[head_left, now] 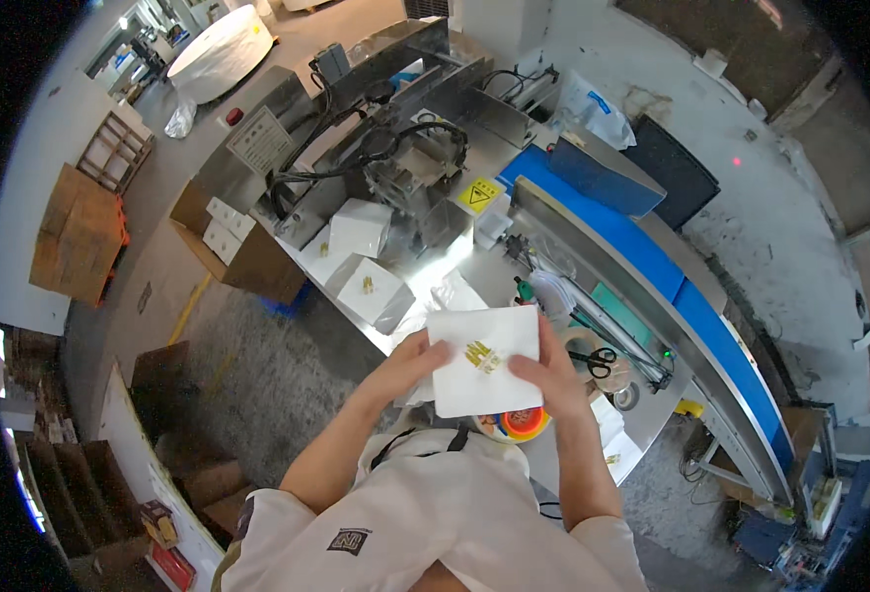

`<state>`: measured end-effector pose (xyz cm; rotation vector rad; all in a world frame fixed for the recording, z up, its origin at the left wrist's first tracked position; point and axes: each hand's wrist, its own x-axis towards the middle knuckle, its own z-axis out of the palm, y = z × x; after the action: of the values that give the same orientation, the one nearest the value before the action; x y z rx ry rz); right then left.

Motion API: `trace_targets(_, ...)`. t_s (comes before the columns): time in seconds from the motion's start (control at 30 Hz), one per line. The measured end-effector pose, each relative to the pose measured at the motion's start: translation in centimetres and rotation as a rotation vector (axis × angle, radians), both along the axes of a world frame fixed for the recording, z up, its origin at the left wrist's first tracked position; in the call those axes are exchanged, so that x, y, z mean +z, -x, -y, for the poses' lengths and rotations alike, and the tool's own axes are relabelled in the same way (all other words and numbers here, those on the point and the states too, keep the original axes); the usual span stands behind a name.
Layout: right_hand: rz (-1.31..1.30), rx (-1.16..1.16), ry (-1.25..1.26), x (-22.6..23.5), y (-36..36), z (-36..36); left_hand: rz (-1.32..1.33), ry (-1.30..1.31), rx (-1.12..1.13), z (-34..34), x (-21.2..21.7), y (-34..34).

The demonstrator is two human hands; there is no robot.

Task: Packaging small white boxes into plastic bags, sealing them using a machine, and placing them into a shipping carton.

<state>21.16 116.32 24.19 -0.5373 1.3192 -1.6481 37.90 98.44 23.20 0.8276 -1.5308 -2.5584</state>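
with grip of left hand (407,366) and right hand (557,373) clasped on opposite edges of a white square bundle (474,393), holding it by the surface (543,464), gold print (480,356) upward, probably to keep it flat.

White square paper-like piece (464,395), gold motif (481,356) at centre.
Printed face up, roughly flat, slightly rotated; outer corners look intact. Held aloft at opposite side edges between left hand (407,370) and right hand (551,373); thickness cannot be told.
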Motion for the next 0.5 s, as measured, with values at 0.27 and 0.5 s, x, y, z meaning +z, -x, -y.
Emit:
trace_targets(0.27,0.681,-0.437,0.276,-1.0,0.3,-1.3,-0.184,0.253,-0.165,-1.3,2.1,1.2)
trace_targets(0.5,0.499,-0.553,0.331,-0.5,3.4,-2.8,-0.027,0.337,-0.298,-1.6,0.8,0.8)
